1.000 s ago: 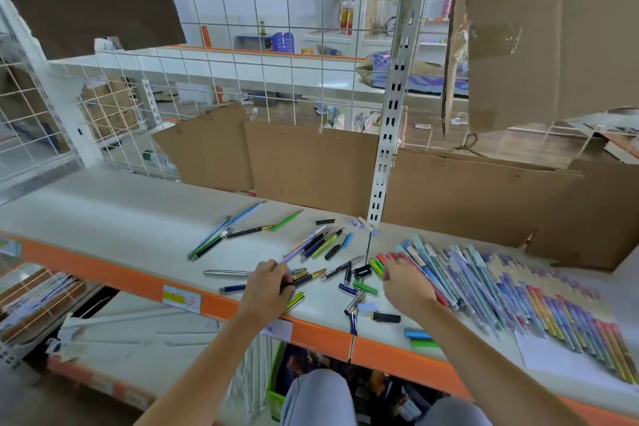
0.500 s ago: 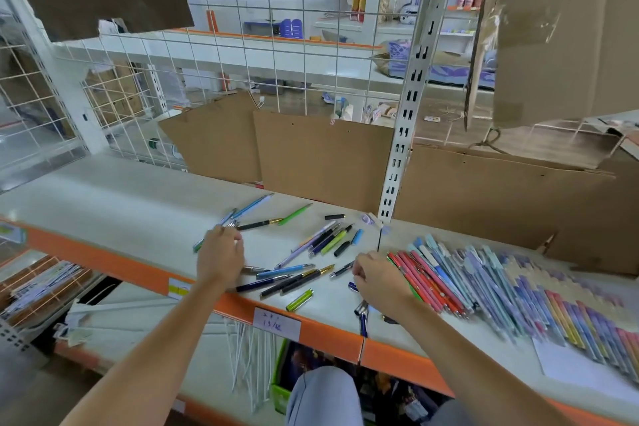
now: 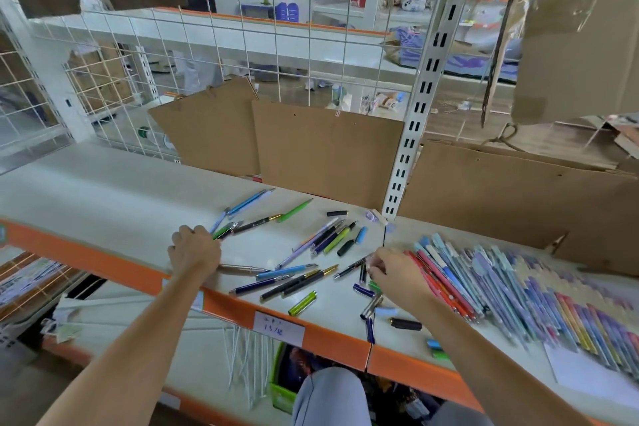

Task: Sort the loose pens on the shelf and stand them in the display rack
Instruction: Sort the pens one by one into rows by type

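Both hands work low over the white shelf point(image 3: 103, 183), well apart from each other. Left hand point(image 3: 194, 250) has its fingers curled down at the near end of a small bundle of pens point(image 3: 226, 228), a green and a dark one among them; whether it actually grips them cannot be told, since the back of the hand hides the fingertips. Right hand point(image 3: 394, 271) has its fingers drawn together, pinching at the end of a dark pen point(image 3: 351, 266) that lies flat on the shelf. Between the two hands the loose pens point(image 3: 294, 278) lie scattered at all angles, blue, black, green and lilac, with a silver pen point(image 3: 242, 268) just beside the left wrist and a yellow-green cap point(image 3: 303, 303) nearer the orange shelf edge point(image 3: 332, 339). Just right of the right hand a dense row of sorted pens point(image 3: 501, 287) lies side by side, red ones closest. Beyond the hands brown cardboard sheets point(image 3: 328, 149) lean against the wire grid point(image 3: 276, 45).
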